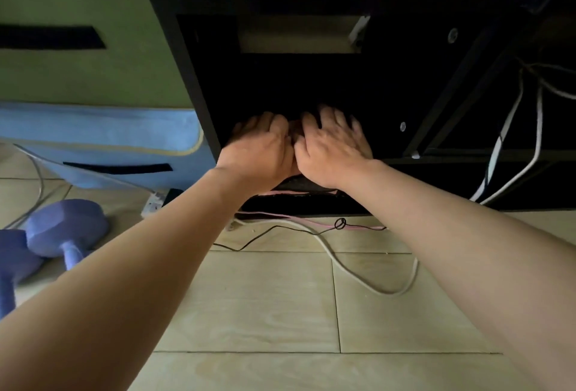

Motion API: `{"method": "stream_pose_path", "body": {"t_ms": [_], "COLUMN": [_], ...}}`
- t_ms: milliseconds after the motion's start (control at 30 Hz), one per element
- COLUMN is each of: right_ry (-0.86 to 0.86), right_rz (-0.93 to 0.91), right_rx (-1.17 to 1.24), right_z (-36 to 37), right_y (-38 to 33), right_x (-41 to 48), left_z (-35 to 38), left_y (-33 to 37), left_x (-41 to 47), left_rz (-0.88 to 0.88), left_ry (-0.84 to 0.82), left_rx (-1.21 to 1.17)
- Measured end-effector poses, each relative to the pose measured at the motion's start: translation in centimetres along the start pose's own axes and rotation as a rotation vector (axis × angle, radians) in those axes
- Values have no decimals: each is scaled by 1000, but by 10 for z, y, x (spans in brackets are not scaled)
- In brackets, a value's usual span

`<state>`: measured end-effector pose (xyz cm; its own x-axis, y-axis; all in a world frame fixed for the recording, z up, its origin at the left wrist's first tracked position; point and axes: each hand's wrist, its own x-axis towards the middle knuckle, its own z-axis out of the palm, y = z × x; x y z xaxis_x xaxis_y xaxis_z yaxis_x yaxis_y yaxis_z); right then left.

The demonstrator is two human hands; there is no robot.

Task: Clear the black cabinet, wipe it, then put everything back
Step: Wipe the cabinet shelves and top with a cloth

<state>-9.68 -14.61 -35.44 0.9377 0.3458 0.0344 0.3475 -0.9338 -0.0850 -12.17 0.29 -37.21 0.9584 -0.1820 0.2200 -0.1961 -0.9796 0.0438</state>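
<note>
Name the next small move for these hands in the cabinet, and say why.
Probably slide the dark bundle forward out of the black cabinet: the left hand and right hand lie on it near the shelf's front edge. Too dark to identify it.

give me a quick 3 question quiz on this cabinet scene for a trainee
1. True or false: the left hand and the right hand both reach into the black cabinet.
2. Multiple choice: the purple dumbbells lie A) inside the cabinet, B) on the floor to the left of the cabinet, C) on top of the cabinet.
3. Fill in: the looping cable on the tiled floor is ____ in colour.
Key: 1 true; 2 B; 3 white.
</note>
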Motion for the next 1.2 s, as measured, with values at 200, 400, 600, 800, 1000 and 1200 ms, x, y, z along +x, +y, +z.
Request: {"method": "stream_pose_path", "body": {"t_ms": [200,400,600,800,1000,1200], "right_ry": [-22,63,375,189,-114,-163], "right_rz": [-7,47,-153,-266,-34,118], "right_rx": [95,288,228,326,345,247], "right_z": [-2,-8,-2,32,53,65], "right_y": [5,7,9,30,34,36], "right_x": [5,3,-41,-86,-76,-54], "left_z": [-4,-17,-25,8,31,46], "left_y": [5,16,23,25,33,32], "left_x": [2,2,-21,-67,-65,-54], "left_rz": [-54,-147,-12,199,62,-33], "left_ry": [84,74,105,11,-209,-309], "left_rx": [-68,-99,-102,-47,15,84]}}
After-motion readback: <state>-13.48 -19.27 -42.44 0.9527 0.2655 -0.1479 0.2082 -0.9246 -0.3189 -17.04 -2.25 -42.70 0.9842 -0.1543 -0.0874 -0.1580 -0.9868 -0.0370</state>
